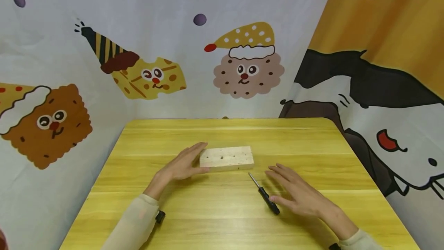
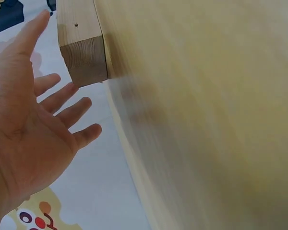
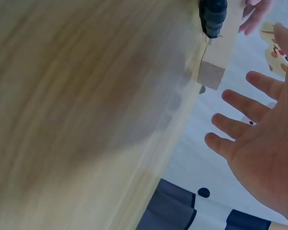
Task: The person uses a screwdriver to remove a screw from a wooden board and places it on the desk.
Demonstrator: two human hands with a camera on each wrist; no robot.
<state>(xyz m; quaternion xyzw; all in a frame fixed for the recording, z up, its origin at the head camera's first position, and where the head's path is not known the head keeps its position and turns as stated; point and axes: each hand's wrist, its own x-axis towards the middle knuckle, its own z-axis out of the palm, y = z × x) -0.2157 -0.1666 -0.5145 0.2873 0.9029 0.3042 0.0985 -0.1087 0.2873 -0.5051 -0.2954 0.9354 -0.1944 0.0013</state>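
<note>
A pale wooden block [image 1: 227, 157] with several small holes in its top lies near the middle of the table. My left hand [image 1: 184, 165] is at the block's left end, fingers spread; the left wrist view shows the palm [image 2: 33, 129] beside the block's end [image 2: 88, 62], and whether it touches cannot be told. A screwdriver [image 1: 268, 200] with a black handle and metal shaft lies on the table, its tip toward the block's right front corner. Just right of it my right hand [image 1: 300, 194] hovers with fingers extended, palm [image 3: 264, 148] holding nothing.
The yellow wood-grain table [image 1: 208, 223] has rounded far corners. Behind it hangs a white cloth [image 1: 166, 10] printed with cartoon food figures, and a cartoon animal print [image 1: 388, 99] is on the right. Dark bands sit at both sleeve cuffs.
</note>
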